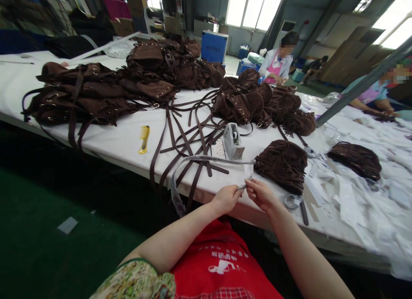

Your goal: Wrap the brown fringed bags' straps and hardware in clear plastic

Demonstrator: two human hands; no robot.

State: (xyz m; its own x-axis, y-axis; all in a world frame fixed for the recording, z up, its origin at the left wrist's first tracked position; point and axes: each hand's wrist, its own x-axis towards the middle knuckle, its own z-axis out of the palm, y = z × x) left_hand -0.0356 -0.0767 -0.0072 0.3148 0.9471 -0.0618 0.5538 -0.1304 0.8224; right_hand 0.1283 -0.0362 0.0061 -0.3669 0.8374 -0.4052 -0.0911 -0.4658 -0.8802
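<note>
My left hand (227,198) and my right hand (261,192) meet at the near edge of the white table (112,140), both pinched on one end of a brown strap in a clear plastic wrap (209,159). The strap arcs up from my fingers, runs left and droops over the table edge. A brown fringed bag (281,164) lies just beyond my right hand. A tape dispenser (233,140) stands behind the strap.
Loose brown straps (189,136) fan across the table. Heaps of brown bags (96,91) fill the left and back. A yellow comb (143,139), scissors (298,204), another fringed bag (355,159) and white paper scraps (360,196) lie around. Two people (277,63) work farther along.
</note>
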